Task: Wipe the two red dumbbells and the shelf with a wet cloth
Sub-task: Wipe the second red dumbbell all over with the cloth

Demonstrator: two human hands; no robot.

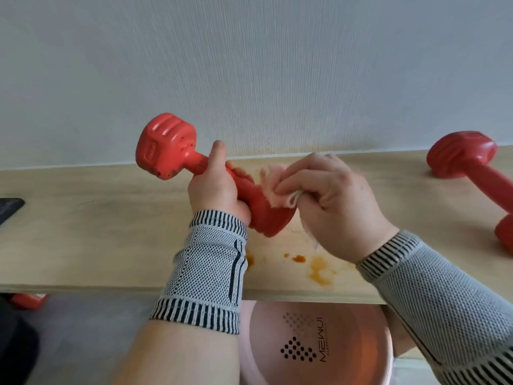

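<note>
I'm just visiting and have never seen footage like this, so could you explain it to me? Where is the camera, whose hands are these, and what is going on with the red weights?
There is no machine here, only a person. The single picture comes from a camera worn on the person's head, looking forward and down, so you see both forearms from above.

The left hand has its grip round the handle of a red dumbbell, lifted and tilted above a pale wooden shelf. The right hand pinches a pink cloth against the dumbbell's lower end, wiping it.

A second red dumbbell lies on the shelf at the far right. Orange stains mark the shelf near its front edge. Below the shelf sits a pink basin. Both wrists wear grey knitted wrist bands.
</note>
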